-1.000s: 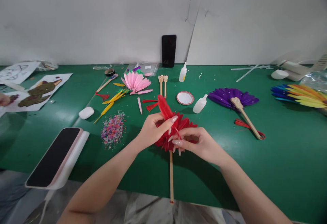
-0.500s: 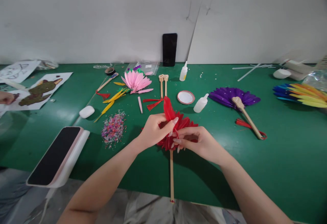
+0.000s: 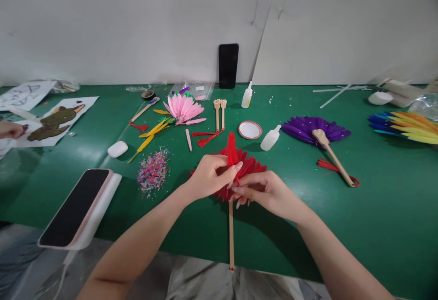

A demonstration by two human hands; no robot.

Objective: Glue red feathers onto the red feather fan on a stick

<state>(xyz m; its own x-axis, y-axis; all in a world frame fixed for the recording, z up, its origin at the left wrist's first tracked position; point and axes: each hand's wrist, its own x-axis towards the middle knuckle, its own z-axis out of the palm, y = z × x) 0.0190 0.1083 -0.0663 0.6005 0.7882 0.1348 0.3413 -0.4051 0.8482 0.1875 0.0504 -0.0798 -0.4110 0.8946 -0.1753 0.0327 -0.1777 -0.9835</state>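
Observation:
Between my hands lies a red feather fan (image 3: 253, 166), its wooden handle (image 3: 231, 236) pointing toward me over the table's front edge. My left hand (image 3: 211, 176) pinches a red feather (image 3: 232, 148) that stands up above the others. My right hand (image 3: 260, 190) is closed, thumb and fingertips pressed together low on the same feather, close to the fan's middle. The fingers partly cover the fan's centre. Beyond the fan are a white glue bottle (image 3: 271, 138) and a small white dish with a red rim (image 3: 250, 130).
A purple feather fan (image 3: 315, 128) lies right, a multicoloured one (image 3: 404, 127) farther right. Pink feathers (image 3: 185, 109), yellow feathers (image 3: 150, 135), wooden sticks (image 3: 219, 115) and colourful chips (image 3: 153, 171) lie left. A phone (image 3: 77, 208) juts over the front edge. Another person's hand (image 3: 12, 129) is far left.
The pinched red feather has turned more upright, its tip shifting slightly right. Both hands keep their grip in nearly the same place. The whole view has shifted slightly.

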